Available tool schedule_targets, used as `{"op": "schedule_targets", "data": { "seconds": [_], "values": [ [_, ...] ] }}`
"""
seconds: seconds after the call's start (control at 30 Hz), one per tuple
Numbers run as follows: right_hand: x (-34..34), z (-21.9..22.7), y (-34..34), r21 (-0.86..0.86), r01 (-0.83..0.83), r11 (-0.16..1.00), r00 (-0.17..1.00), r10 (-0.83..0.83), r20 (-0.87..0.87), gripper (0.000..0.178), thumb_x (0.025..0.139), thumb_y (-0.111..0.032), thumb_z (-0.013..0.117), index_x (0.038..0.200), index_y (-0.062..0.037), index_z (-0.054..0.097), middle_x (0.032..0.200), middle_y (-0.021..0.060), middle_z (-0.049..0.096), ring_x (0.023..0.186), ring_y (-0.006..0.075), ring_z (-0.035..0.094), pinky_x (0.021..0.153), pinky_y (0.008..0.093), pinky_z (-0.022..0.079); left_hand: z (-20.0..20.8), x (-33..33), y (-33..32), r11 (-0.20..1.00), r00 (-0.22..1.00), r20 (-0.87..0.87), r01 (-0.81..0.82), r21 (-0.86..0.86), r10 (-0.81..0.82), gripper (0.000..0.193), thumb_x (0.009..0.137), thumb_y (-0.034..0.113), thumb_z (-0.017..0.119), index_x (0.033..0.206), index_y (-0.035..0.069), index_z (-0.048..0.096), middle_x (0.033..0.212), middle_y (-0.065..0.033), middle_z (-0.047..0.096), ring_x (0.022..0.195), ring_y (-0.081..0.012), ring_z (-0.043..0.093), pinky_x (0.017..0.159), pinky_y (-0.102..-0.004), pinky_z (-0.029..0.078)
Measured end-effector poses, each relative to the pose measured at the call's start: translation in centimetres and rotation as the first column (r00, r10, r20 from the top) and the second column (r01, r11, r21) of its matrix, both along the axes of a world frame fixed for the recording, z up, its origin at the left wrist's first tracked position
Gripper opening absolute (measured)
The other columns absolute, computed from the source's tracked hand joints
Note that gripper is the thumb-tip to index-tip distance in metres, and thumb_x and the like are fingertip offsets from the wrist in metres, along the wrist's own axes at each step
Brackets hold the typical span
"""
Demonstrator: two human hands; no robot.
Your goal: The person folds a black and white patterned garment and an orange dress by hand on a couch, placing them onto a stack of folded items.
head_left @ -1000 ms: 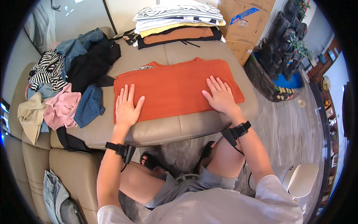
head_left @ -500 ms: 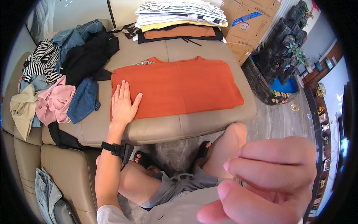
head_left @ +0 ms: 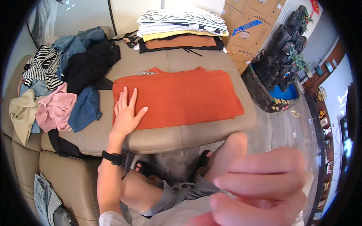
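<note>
An orange-red top lies folded in a flat oblong on the tan leather sofa seat, with a beaded grey patch by its neckline. My left hand rests palm down on its left part, fingers spread. A black strap with a small device is around my left wrist. Large and blurred at the lower right, my right hand is raised close to the camera, away from the top. Its fingers are loosely curled in, and I see nothing in them.
A heap of loose clothes lies left of the top. Behind it stands a stack of folded garments. Cardboard boxes and a dark rock fountain are at the far right. Folded jeans lie at the lower left.
The whole scene sits slightly lower in the picture. My right hand has moved a little left and is more blurred. My left hand stays on the orange-red top, fingers spread wider.
</note>
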State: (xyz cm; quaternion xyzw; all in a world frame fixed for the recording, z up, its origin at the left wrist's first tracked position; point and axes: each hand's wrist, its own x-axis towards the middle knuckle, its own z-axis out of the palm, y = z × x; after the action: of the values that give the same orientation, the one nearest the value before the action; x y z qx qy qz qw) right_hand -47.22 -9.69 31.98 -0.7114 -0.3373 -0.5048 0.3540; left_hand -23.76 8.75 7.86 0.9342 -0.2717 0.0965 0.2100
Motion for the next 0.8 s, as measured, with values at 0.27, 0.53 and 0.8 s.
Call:
{"op": "schedule_targets", "data": {
  "seconds": [0.27, 0.53, 0.8],
  "values": [
    [-4.4, 3.0, -5.0, 0.003, 0.013, 1.000, 0.800, -0.009, -0.600, 0.037, 0.077, -0.012, 0.084, 0.106, -0.0049, 0.062, 0.087, 0.0052, 0.065, 0.065, 0.0165, 0.062, 0.061, 0.0280, 0.052, 0.5, -0.1, 0.5, 0.996, 0.994, -0.112, 0.022, 0.089, -0.012, 0.075, 0.093, 0.054, 0.061, 0.156, 0.021, 0.037, 0.165, -0.0186, 0.018, 0.153, -0.0381, 0.015, 0.121, -0.0548, 0.013],
    [-4.6, 3.3, -6.5, 0.052, -0.069, 0.996, 0.944, 0.082, -0.319, 0.046, 0.078, -0.012, 0.081, 0.116, -0.0045, 0.056, 0.099, 0.0114, 0.060, 0.079, 0.0241, 0.059, 0.071, 0.0340, 0.050, 1.4, -0.4, -0.6, 0.995, 0.983, -0.180, 0.062, 0.082, -0.046, 0.077, 0.093, 0.053, 0.062, 0.156, 0.017, 0.036, 0.166, -0.0197, 0.016, 0.154, -0.0383, 0.012, 0.122, -0.0535, 0.011],
    [-3.4, 1.8, -8.5, 0.080, -0.110, 0.991, 0.980, 0.122, -0.160, 0.055, 0.079, -0.011, 0.078, 0.126, -0.0042, 0.049, 0.111, 0.0176, 0.056, 0.093, 0.0317, 0.055, 0.080, 0.0401, 0.048, 1.4, -0.2, -0.9, 0.993, 0.981, -0.184, 0.076, 0.085, -0.059, 0.078, 0.092, 0.055, 0.062, 0.156, 0.017, 0.037, 0.166, -0.0212, 0.016, 0.154, -0.0387, 0.012, 0.121, -0.0551, 0.011]
  ]
}}
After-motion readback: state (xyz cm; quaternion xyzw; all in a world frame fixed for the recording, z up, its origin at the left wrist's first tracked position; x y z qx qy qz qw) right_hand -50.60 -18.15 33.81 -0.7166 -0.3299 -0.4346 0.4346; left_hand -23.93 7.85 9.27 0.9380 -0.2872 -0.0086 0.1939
